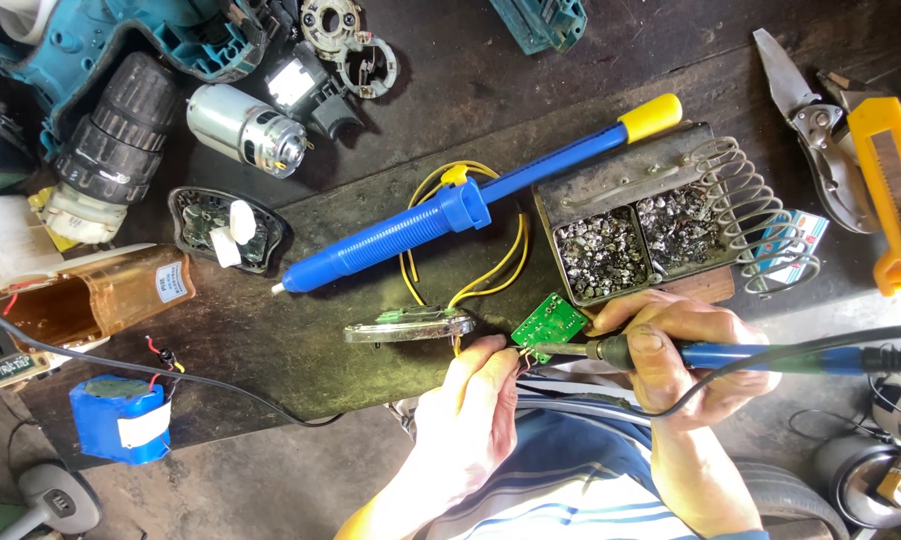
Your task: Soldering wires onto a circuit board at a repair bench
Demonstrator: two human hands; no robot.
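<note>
My right hand [685, 360] grips a blue-handled soldering iron [770, 356] whose tip points left at a small green circuit board [548, 325] near the bench's front edge. My left hand [465, 410] pinches thin wires right below that board, fingertips almost touching the iron's tip. Yellow wires [490, 270] loop from the board area up under a blue desoldering pump [450, 215] with a yellow cap. A grey oval part [410, 327] lies just left of the board.
A soldering stand [635, 215] with a coil holder and trays of solder scraps sits behind my right hand. A drill motor [245, 128], chuck [110, 150], teal drill housing [100, 40], blue battery pack [120, 420], amber housing [90, 295], snips [810, 120] and yellow cutter [895, 190] lie around.
</note>
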